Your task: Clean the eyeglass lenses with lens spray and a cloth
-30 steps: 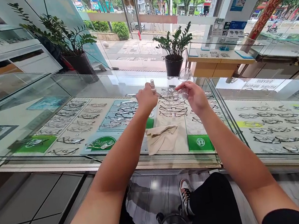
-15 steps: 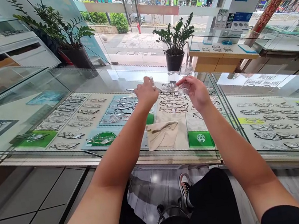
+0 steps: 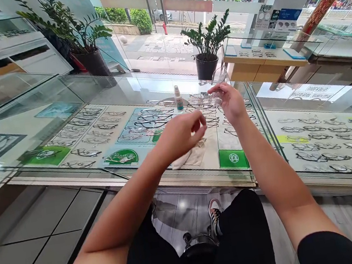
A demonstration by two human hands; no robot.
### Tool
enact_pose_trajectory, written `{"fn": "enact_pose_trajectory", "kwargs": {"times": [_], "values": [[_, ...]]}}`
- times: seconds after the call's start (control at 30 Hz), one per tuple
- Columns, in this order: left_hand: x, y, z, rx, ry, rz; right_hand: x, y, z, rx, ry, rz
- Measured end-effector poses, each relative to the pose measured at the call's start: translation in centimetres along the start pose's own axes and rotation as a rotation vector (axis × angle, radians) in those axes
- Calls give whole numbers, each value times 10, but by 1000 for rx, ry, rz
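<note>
My right hand [image 3: 232, 103] pinches a pair of glasses [image 3: 219, 75] above the glass counter, its clear lenses wet with droplets. Loosely curved and empty, my left hand [image 3: 185, 134] hovers over a beige cloth [image 3: 190, 157], with a gap between thumb and fingers. The hand hides part of the cloth, and I cannot tell whether they touch. A small spray bottle [image 3: 178, 99] with a white cap stands upright on the glass, beyond my left hand.
Rows of eyeglass frames [image 3: 98, 129] lie inside the glass display counter [image 3: 118, 85]. A green card [image 3: 233, 158] is near the front edge. Potted plants stand behind the counter, one at the left [image 3: 89, 61] and one at centre [image 3: 207, 63]. Another glass case [image 3: 325, 129] adjoins on the right.
My left hand has let go of the spray bottle, leaving it standing on the counter, and has come back toward me over the cloth. My right hand still holds the glasses.
</note>
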State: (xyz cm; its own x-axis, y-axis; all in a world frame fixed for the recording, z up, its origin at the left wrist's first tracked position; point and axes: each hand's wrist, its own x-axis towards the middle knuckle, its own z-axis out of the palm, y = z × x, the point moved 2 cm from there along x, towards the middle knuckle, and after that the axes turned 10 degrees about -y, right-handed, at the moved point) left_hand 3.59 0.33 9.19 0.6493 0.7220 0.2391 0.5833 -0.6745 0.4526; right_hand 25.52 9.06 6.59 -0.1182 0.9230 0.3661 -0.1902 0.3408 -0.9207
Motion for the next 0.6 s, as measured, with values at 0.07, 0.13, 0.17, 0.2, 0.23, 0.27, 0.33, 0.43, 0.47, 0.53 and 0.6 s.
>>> {"fn": "enact_pose_trajectory", "kwargs": {"times": [0.07,0.13,0.17,0.2,0.23,0.27,0.33,0.43,0.47,0.53,0.6], "values": [[-37,7,17,109,-186,113,1,1,1,8,-6,-4],[-66,2,32,187,-161,117,2,2,2,14,-15,-2],[-77,-2,39,206,-155,123,2,2,2,13,-17,3],[-85,-6,46,219,-158,131,3,3,2,9,-17,12],[-91,-9,51,231,-156,145,3,3,2,4,-13,20],[-95,-12,55,244,-148,145,2,3,2,0,-7,27],[-101,-14,61,266,-133,150,2,3,0,4,8,31],[-111,-12,63,279,-103,157,-1,2,0,26,28,32],[-115,-10,62,269,-88,153,-2,2,1,35,32,30],[-123,-7,58,213,-48,127,-4,1,5,65,32,18],[-129,-4,50,99,12,66,-8,1,11,89,29,2]]}}
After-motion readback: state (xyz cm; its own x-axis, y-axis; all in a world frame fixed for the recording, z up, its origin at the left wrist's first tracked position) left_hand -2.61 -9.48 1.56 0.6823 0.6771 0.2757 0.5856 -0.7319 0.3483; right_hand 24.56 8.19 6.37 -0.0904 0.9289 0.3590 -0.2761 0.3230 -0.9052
